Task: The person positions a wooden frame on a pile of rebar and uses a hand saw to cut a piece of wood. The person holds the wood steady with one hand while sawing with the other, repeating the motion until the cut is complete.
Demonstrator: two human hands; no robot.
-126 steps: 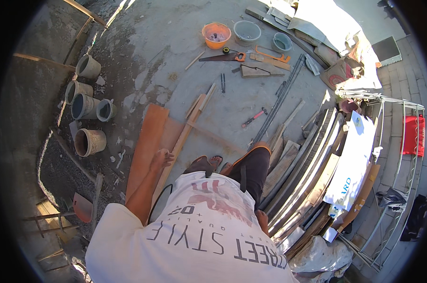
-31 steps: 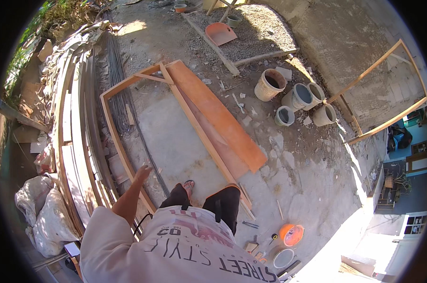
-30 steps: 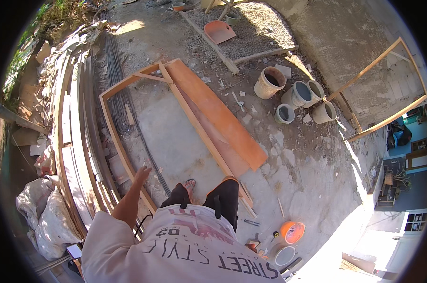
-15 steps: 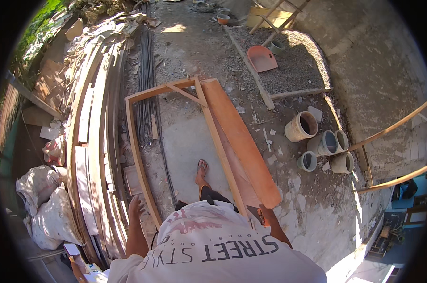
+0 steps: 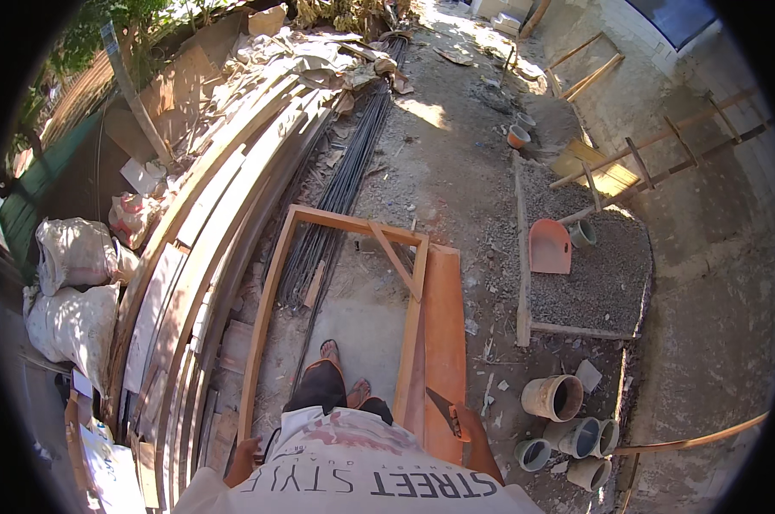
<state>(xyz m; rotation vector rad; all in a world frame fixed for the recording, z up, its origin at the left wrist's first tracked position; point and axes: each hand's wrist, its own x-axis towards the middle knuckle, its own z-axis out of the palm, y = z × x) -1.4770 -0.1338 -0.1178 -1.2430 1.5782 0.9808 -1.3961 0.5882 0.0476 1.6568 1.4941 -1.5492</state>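
A long wooden frame (image 5: 353,220), with a diagonal brace (image 5: 394,262) across its far right corner, lies around my feet. My left hand (image 5: 249,451) is closed around the near end of its left rail. In my right hand (image 5: 473,426) is a handsaw (image 5: 440,403) with an orange handle, its dark blade slanting up and left. The blade is over a reddish-brown wooden board (image 5: 444,334) that runs along the frame's right rail. My shirt hides the near end of the frame.
Stacked long planks (image 5: 203,248) and thin steel bars (image 5: 353,163) extend on the left, with filled white sacks (image 5: 71,321) beyond. At right are several buckets (image 5: 552,398), a gravel bed (image 5: 589,295) with a pink dustpan-like scoop (image 5: 549,247), and a wooden ladder (image 5: 640,163) against the wall.
The view has turned and tilted up. My left hand has come down from beside the frame onto its left rail. The right hand still holds the saw, and both feet now show inside the frame.
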